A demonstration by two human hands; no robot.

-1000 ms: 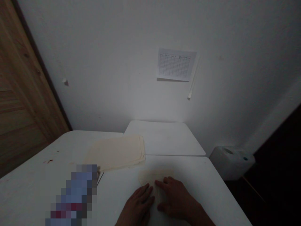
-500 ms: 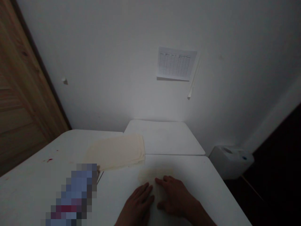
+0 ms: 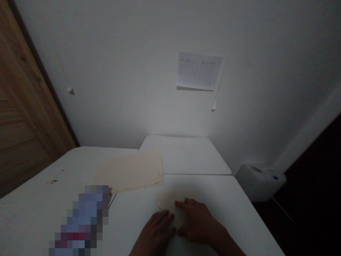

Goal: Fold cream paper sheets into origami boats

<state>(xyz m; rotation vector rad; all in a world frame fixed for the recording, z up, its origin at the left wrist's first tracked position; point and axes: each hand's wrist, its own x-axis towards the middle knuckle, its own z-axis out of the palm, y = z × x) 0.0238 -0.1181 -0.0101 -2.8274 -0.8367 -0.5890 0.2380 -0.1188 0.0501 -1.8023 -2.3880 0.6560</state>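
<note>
Cream cloth (image 3: 170, 200) lies flat on the white folding table (image 3: 213, 213) right in front of the person, and both hands are on it. The left hand (image 3: 154, 234) comes in low from the near edge, its fingers (image 3: 162, 218) stretched out and lying on the cloth's left side, while the right hand (image 3: 197, 221) sits just beside it, fingers (image 3: 183, 202) spread across the cloth's upper part. No clenching here, no pinch, no grip on anything: both hands are open and lying flat, with the cloth running between and under them. Farther out, a folded stack of similar cloth (image 3: 129, 172) sits on the same table, reaching the seam with a second white table (image 3: 185, 154) behind it. To the left, a pixelated patch (image 3: 82, 220) covers something on the table — too blurred to tell what — and small red stains (image 3: 53, 181) mark the tabletop. Up on the white wall (image 3: 119, 71) hangs a printed grid sheet (image 3: 199, 70), a wooden door (image 3: 26, 89) runs down the left side, and a white plastic container (image 3: 259, 181) stands just past the table's right edge.
</note>
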